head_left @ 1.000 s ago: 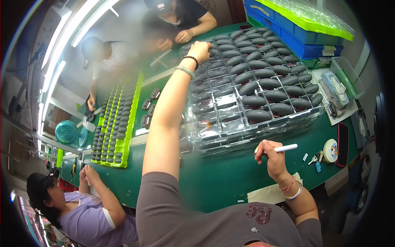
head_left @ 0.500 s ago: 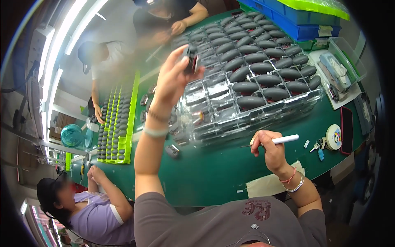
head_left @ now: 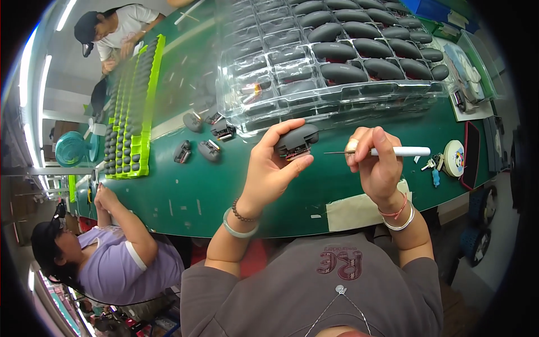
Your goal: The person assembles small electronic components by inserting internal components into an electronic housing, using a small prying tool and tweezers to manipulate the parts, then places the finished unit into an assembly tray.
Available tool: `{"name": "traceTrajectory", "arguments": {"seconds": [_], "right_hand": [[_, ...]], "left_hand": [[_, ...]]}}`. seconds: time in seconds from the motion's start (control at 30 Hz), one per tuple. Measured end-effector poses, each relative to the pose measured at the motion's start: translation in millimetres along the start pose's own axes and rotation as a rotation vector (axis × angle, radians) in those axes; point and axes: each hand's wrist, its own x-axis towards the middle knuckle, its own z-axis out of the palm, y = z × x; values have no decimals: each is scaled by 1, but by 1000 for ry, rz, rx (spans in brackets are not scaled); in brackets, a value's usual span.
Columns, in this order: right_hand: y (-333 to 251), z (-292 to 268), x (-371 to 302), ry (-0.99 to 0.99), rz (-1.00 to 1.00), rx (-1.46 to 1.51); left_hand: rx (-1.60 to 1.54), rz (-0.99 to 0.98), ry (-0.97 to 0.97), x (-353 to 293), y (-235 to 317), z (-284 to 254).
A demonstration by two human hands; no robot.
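Note:
Over the green table, my left hand (head_left: pixel 275 171) grips a dark grey rounded plastic housing (head_left: pixel 297 139) between thumb and fingers; small inner parts show on its open side. To the right, my right hand (head_left: pixel 375 163) is closed around a white-handled tool (head_left: pixel 412 151) with a thin metal shaft. The shaft points left toward the housing, its tip a short gap away from it; the tip's shape is too small to tell. Beyond both hands stands a stack of clear plastic trays (head_left: pixel 331 92), with similar grey housings (head_left: pixel 342 74) in many compartments.
Several loose housing pieces (head_left: pixel 209 150) lie left of the trays. A green rack (head_left: pixel 143 137) of grey parts stands farther left, near two people at the table. On the right are keys (head_left: pixel 431 164), a round case (head_left: pixel 453 157) and a dark red-edged phone-like slab (head_left: pixel 470 168).
My left hand has come down from above the trays, bringing the housing in front of me beside the tool. My right hand keeps its hold on the tool. The view has shifted.

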Motion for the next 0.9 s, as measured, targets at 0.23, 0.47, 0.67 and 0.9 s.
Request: {"name": "traceTrajectory", "arguments": {"seconds": [0.23, 0.47, 0.67, 0.9], "right_hand": [[8, 0, -1, -32, 16, -112], [10, -2, -2, -71, 35, -189], [9, 2, 0, -32, 161, -47], [17, 1, 2, 36, 322, 201]], "left_hand": [[-58, 27, -44, -4, -11, 7], [-37, 23, -68, -5, -12, 7], [-19, 31, -87, -6, -12, 6], [-11, 2, -75, -7, -13, 6]]}}
